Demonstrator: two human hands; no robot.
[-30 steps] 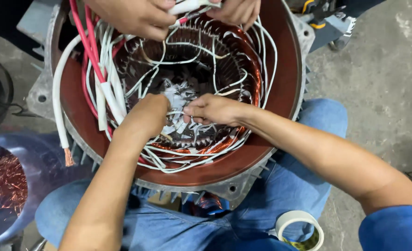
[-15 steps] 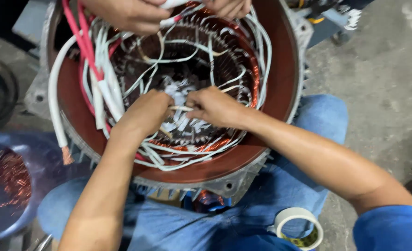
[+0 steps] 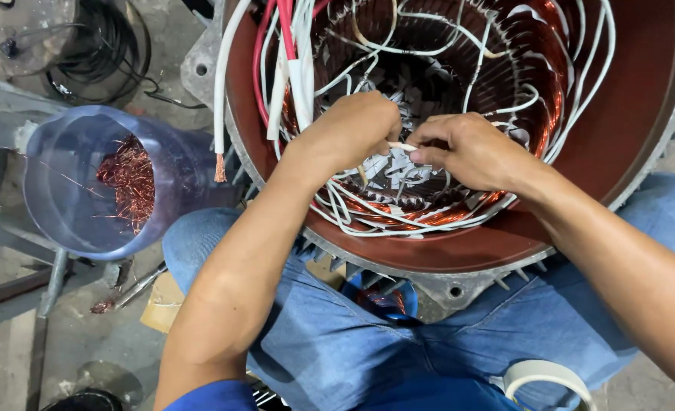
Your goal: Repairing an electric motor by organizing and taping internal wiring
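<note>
The motor stator [image 3: 459,251], a round reddish-brown housing with a grey metal flange, is the largest thing here, and there is one of it. It leans against the person's knees, its near rim over the blue trousers [image 3: 337,342]. It looks heavy and rigid, something to take by the flange or outer shell, not by the windings.

Inside the bore, the copper windings [image 3: 535,84] run around the wall in shiny orange bundles. They look stiff in the mass but easily scratched wire by wire, so they are best left alone. Across them lie the white sleeved leads [image 3: 398,221], too many and too tangled to count, with two red leads [image 3: 265,46] and one thick white cable [image 3: 219,99] with a bare copper end hanging over the stator's left rim. The leads look light and springy, easy to bend, and best taken along the sleeve rather than at the ends.

At the near edge of the bore, both hands meet. The left hand [image 3: 349,129] is curled closed, and the right hand [image 3: 467,148] has its fingers drawn together; between them they pinch one thin white sleeve piece [image 3: 402,146]. It looks light, soft and a little slippery, so a fingertip pinch near its end suits it.

Left of the stator stands one bluish plastic tub [image 3: 71,190] with a loose heap of copper wire scraps [image 3: 132,179] in it. One roll of tape [image 3: 547,377] lies at the bottom right, beside the trousers.
</note>
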